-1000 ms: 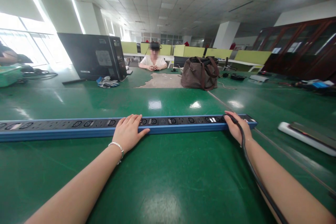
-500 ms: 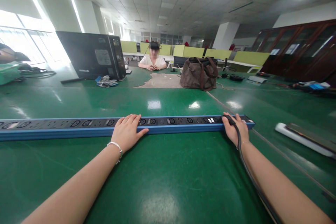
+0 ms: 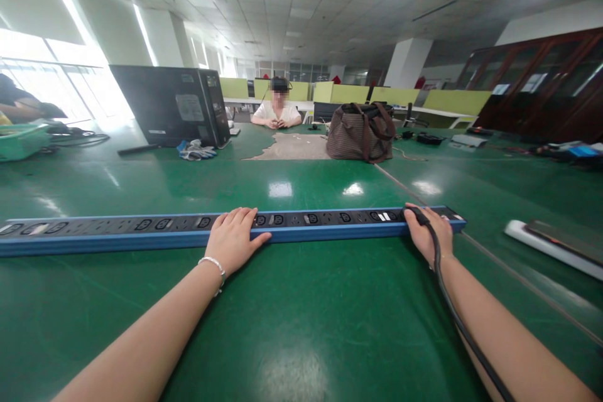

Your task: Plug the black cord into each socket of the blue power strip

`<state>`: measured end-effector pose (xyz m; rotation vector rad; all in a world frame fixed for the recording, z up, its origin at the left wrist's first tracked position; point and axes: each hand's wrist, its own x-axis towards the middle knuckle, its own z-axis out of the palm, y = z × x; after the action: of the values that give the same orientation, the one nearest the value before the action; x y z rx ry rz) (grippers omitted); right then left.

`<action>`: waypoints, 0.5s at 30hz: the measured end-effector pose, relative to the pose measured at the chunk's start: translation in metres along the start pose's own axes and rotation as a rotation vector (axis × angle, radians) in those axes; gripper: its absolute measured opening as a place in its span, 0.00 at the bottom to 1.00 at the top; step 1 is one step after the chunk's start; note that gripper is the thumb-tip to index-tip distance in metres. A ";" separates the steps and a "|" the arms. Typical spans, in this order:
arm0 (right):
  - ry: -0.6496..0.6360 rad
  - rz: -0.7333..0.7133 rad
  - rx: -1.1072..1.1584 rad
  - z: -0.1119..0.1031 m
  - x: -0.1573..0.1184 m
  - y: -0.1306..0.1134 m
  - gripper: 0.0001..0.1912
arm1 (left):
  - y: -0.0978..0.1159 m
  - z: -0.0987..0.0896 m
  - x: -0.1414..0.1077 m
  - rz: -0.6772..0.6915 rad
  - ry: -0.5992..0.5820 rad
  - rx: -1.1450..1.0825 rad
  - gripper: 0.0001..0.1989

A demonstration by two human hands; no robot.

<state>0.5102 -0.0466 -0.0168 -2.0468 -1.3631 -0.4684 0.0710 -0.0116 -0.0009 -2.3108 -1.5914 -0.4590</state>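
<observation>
A long blue power strip (image 3: 311,232) with a black socket face lies across the green table (image 3: 301,301). My left hand (image 3: 234,237) rests over the strip left of its middle, fingers on the far edge and thumb along the near side, so it grips the strip. Near the strip's right end, my right hand (image 3: 429,232) is closed around a black plug, whose black cable (image 3: 447,289) runs down over my right forearm. The plug is at the socket face beside two white labels; whether it sits in a socket is hidden by my fingers.
Behind the strip stand a black computer case (image 3: 174,107), gloves (image 3: 196,150) and a brown bag (image 3: 360,133). A white bar-shaped object (image 3: 549,250) lies at right, a green basket (image 3: 21,141) at far left. A person (image 3: 277,107) sits across the table.
The view has shifted slightly, so the strip and both hands appear a little farther right. Both hands keep their places on the strip and the plug.
</observation>
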 end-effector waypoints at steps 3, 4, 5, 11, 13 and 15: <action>0.051 -0.027 0.031 0.000 0.002 0.002 0.22 | 0.000 -0.001 0.000 0.009 0.006 0.000 0.32; 0.057 -0.031 0.047 -0.001 0.003 0.003 0.22 | 0.000 -0.001 0.000 0.011 0.007 -0.001 0.32; 0.054 -0.029 0.062 -0.001 0.003 0.004 0.22 | 0.000 -0.001 0.000 0.012 0.009 -0.001 0.32; -0.006 0.072 0.126 -0.005 0.004 0.003 0.22 | 0.001 -0.001 0.000 0.009 0.010 -0.003 0.32; -0.008 0.096 0.164 -0.006 0.003 0.003 0.22 | 0.001 -0.001 0.000 0.008 0.012 0.000 0.32; -0.004 0.115 0.199 -0.005 0.002 0.002 0.22 | 0.001 -0.001 0.000 0.010 0.012 0.002 0.32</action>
<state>0.5133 -0.0491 -0.0120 -1.9496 -1.2343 -0.2679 0.0716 -0.0121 -0.0001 -2.3089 -1.5738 -0.4690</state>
